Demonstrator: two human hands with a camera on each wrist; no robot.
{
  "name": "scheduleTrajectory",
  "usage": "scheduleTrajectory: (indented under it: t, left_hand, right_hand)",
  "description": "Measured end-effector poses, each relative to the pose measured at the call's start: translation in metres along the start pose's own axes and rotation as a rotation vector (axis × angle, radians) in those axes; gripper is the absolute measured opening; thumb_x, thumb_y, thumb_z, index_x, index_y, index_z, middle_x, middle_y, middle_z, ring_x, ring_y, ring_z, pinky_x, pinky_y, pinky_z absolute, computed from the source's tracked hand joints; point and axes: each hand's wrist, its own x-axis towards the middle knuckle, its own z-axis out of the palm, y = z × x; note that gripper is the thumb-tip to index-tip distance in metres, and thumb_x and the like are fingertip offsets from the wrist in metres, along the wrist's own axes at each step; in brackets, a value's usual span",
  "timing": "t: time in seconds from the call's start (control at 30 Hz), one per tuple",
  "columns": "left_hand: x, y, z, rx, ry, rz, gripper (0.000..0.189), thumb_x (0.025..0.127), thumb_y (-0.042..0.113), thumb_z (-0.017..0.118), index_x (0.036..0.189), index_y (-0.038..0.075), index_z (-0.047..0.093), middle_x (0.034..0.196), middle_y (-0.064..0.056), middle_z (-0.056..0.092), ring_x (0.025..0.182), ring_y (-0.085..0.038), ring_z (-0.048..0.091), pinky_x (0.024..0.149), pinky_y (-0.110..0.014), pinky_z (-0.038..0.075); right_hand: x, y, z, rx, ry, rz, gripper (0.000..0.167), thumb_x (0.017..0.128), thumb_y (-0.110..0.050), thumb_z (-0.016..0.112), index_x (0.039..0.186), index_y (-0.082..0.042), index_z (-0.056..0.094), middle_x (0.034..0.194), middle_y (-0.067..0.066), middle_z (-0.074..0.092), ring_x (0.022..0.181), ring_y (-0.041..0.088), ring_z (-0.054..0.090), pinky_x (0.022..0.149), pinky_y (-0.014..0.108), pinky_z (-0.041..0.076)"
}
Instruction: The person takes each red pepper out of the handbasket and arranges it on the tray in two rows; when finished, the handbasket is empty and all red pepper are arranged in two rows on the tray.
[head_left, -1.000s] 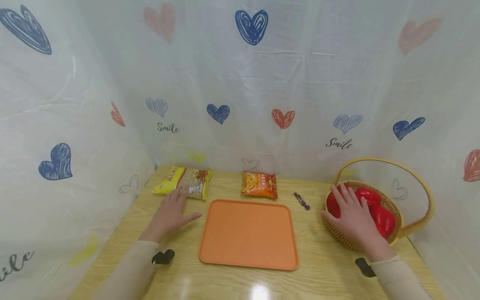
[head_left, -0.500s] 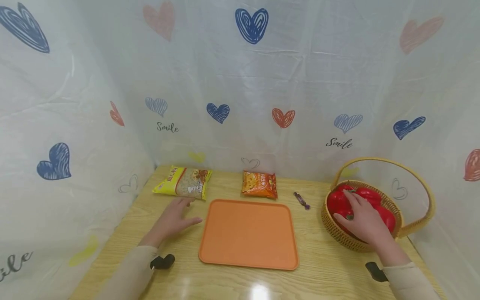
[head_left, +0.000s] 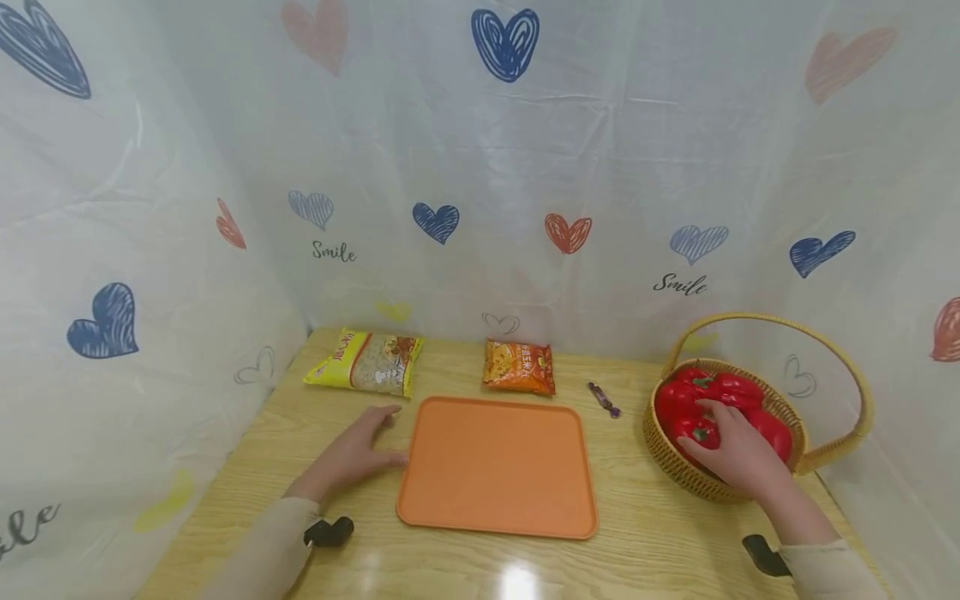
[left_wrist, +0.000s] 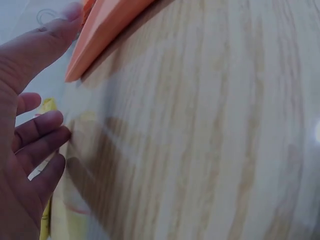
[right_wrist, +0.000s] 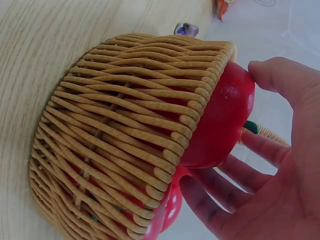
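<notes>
Peppers (head_left: pixel 677 403) in basket (head_left: pixel 678 475) — tray (head_left: pixel 497 471) left

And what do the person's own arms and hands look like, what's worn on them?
The left sleeve and right sleeve are plain, long and cream-coloured. A small black left attachment and similar right attachment jut out near the wrists. The left hand and right hand wear no gloves.

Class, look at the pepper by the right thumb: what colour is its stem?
The stem is green, clearest in the right wrist view.
</notes>
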Motion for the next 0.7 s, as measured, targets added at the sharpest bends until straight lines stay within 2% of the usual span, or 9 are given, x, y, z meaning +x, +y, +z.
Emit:
scheduleTrajectory:
  t: [0.2,0.33,0.47,0.57,0.7]
  left_hand:
    - [0.0006,-0.0005,0.0034,0.044,-0.014,0.059,0.095,0.077,0.053,0.085,0.151,0.008,0.046,0.144,-0.014,0.051,0.134,-0.036,0.05,0.114,-0.056,0.038]
    - [0.0005,-0.0009,0.0051,0.062,-0.027,0.085,0.098,0.076,0.054,0.085,0.153,0.008,0.045,0.15,-0.015,0.047,0.139,-0.039,0.044,0.115,-0.058,0.035]
    - [-0.0008,-0.0018,0.0054,0.03,-0.068,0.079,0.096,0.08,0.052,0.083,0.156,0.01,0.042,0.159,-0.016,0.04,0.146,-0.041,0.035,0.118,-0.059,0.028]
    - [-0.0015,-0.003,0.0051,0.005,-0.111,0.075,0.093,0.084,0.051,0.08,0.158,0.013,0.039,0.164,-0.012,0.032,0.15,-0.04,0.028,0.12,-0.06,0.024]
    - [-0.0022,-0.0062,0.0064,0.014,-0.141,0.121,0.085,0.09,0.049,0.075,0.158,0.013,0.04,0.165,-0.015,0.027,0.15,-0.046,0.021,0.119,-0.066,0.018]
  right_hand:
    - [-0.0031,-0.0008,-0.0027,-0.006,-0.014,-0.006,0.073,0.089,-0.049,0.075,0.134,0.003,0.053,0.129,0.033,0.051,0.113,0.053,0.053,0.088,0.073,0.048]
    - [-0.0042,-0.0006,-0.0034,-0.014,-0.015,-0.025,0.071,0.087,-0.048,0.077,0.133,0.003,0.055,0.13,0.035,0.05,0.113,0.054,0.054,0.088,0.074,0.048]
    - [-0.0047,-0.0002,-0.0029,-0.012,-0.03,-0.03,0.074,0.086,-0.047,0.079,0.134,0.004,0.054,0.132,0.037,0.049,0.112,0.056,0.055,0.086,0.073,0.049]
    - [-0.0049,-0.0003,-0.0028,-0.002,-0.038,-0.033,0.076,0.085,-0.046,0.08,0.135,0.005,0.053,0.132,0.038,0.05,0.113,0.056,0.055,0.085,0.072,0.05]
    - [-0.0048,0.0003,-0.0022,0.012,-0.047,-0.043,0.076,0.085,-0.043,0.081,0.136,0.005,0.053,0.133,0.037,0.05,0.116,0.056,0.054,0.086,0.071,0.051]
